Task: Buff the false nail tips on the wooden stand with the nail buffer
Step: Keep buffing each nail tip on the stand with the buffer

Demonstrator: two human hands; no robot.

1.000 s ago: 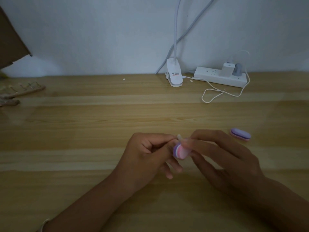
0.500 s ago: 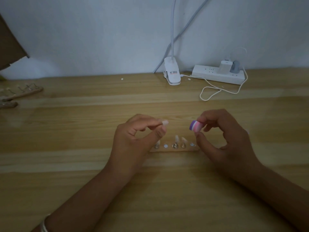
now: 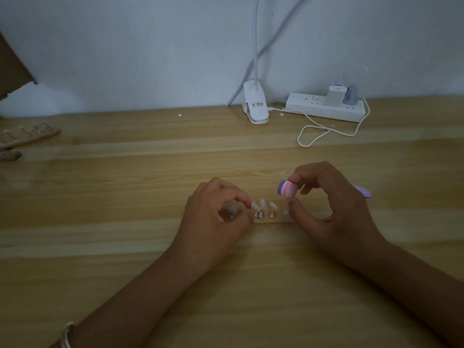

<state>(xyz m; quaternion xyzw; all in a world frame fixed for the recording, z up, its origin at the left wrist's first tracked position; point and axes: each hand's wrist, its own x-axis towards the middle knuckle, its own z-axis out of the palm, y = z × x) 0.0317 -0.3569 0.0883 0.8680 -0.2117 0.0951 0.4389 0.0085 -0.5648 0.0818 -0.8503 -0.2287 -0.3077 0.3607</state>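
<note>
The room is dim, and the long wooden table (image 3: 125,192) runs to a pale wall where a white clip lamp (image 3: 255,106) and a power strip (image 3: 326,108) stand. The wooden stand (image 3: 273,221) lies flat on the table between my two hands. A second ago I held one nail tip up against the buffer; now my left hand (image 3: 216,214) has come down to the stand, and its fingers pinch that nail tip (image 3: 254,206) over a metal holder, beside two other tips (image 3: 267,204) that stand upright there. My right hand (image 3: 326,204) is lifted away and grips the nail buffer (image 3: 287,188), pink and purple, between thumb and fingers, just above the stand's right end. I judge this tip is finished and is going back to its place. Next I must choose another tip. One holder at the right looks empty.
</note>
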